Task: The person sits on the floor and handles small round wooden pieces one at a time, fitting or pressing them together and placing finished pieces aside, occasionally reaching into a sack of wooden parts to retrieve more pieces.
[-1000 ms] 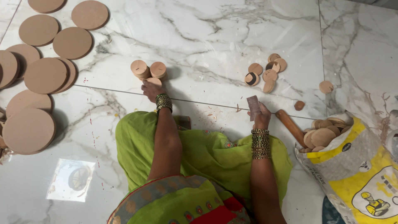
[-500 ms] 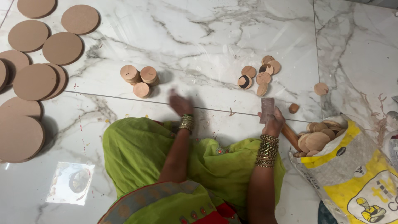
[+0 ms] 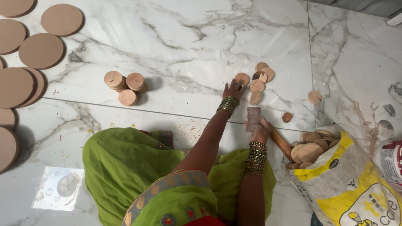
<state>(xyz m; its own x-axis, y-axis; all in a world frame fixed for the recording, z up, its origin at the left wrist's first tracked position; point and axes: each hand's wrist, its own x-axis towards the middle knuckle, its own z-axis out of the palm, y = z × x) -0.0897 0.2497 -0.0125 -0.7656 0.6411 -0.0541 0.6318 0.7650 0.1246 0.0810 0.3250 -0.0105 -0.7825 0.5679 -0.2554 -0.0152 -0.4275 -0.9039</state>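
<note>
Left hand (image 3: pixel 233 88) is reaching with fingers spread onto a small wooden disc (image 3: pixel 241 78) in the loose cluster right of frame centre on the marble floor (image 3: pixel 188 37); right hand (image 3: pixel 260 130) is gripping a sandpaper piece (image 3: pixel 253 118) just below. Better pinching one disc by its rim, not dragging neighbours

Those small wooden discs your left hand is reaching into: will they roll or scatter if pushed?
The small wooden discs lie flat on smooth marble floor, so they would probably slide, not roll. They look thin and light, loosely overlapping; the left hand could easily scatter them.
</note>
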